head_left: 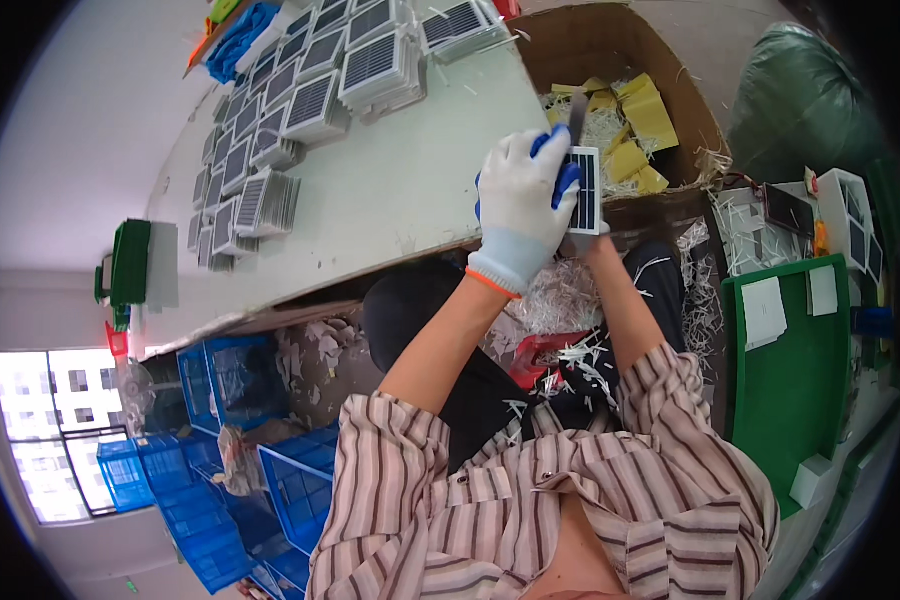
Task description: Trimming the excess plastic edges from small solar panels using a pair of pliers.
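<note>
Stacks of small rectangular panels (313, 106), dark-faced and white-edged, crowd in close rows along the left and far part of a long, smooth, whitish-green counter (420, 165), some piled higher than others. Below, torn pale paper scraps (330, 342) litter the brownish floor (358, 372).

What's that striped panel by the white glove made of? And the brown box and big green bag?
The panel: maybe glass or hard plastic; its dark, pale-lined face looks smooth.
The brown box: probably cardboard, dull with a ragged edge.
The green bag: likely thin plastic, slightly shiny and wrinkled.
</note>
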### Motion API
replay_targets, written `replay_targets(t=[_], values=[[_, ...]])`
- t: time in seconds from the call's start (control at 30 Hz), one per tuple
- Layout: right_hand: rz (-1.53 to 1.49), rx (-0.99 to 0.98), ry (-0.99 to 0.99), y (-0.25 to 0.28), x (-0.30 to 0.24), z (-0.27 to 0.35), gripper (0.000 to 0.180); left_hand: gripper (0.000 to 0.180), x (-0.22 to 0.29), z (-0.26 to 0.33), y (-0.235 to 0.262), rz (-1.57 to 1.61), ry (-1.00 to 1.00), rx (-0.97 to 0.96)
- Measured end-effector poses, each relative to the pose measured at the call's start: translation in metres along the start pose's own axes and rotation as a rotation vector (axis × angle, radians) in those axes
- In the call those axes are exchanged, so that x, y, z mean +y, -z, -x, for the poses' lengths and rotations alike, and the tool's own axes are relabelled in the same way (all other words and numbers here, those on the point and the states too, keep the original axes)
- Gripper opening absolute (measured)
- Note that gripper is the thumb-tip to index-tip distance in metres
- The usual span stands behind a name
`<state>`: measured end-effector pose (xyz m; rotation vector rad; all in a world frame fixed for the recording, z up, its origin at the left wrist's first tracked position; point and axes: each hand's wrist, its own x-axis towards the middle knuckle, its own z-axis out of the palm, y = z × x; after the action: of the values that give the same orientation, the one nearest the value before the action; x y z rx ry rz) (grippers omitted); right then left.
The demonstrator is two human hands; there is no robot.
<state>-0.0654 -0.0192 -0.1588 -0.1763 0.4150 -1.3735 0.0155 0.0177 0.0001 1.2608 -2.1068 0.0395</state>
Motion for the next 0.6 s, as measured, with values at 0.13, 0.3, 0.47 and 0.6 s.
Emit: replay_targets(t=[0.13, 0.3, 0.47, 0.6], values=[[0.948, -0.205, 0.276, -0.004, -0.041, 0.051, 0.026, 0.040, -0.004, -0.001, 0.013, -0.208, 0.130, 0.006], [1.120, -0.280, 0.220, -0.018, -0.061, 0.050, 0.014, 0.035, -0.002, -0.003, -0.002, -0.118, 0.078, 0.001], [1.347, -0.714, 0.053, -0.043, -0.040, 0.104, 0.018, 0.035, -0.005, -0.002, -0.001, -0.133, 0.095, -0.001], [0.760, -0.078, 0.273, -0.018, -0.026, 0.103, 0.012, 0.035, 0.003, -0.002, -0.005, -0.168, 0.078, 0.045]])
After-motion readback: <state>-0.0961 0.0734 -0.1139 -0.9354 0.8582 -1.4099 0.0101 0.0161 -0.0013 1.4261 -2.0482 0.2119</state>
